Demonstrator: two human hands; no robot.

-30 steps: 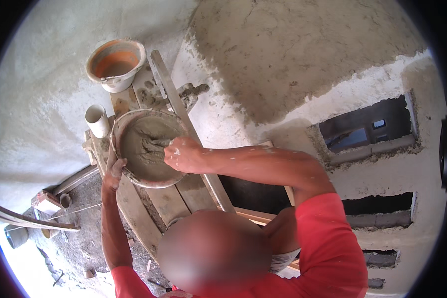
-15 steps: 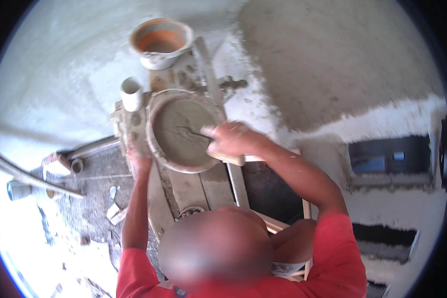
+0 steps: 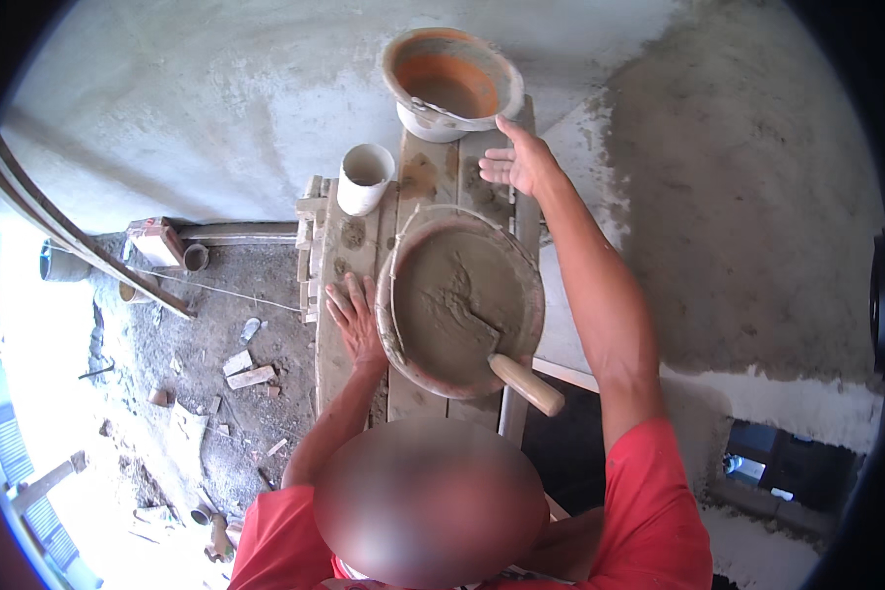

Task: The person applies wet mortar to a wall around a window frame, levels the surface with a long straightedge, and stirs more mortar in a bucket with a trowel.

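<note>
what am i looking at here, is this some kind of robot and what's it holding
No robot here: these are a person's two bare hands. The view comes from a wide fisheye camera worn on the head, looking down, so straight edges bend near the rim.

On the wooden planks stand a large tub of wet grey mix, a white cup and a bucket with an orange inside. A trowel rests in the mix, its wooden handle over the rim.

Neither hand holds anything: the left hand lies spread on the planks, and the right hand is open near the bucket.
</note>
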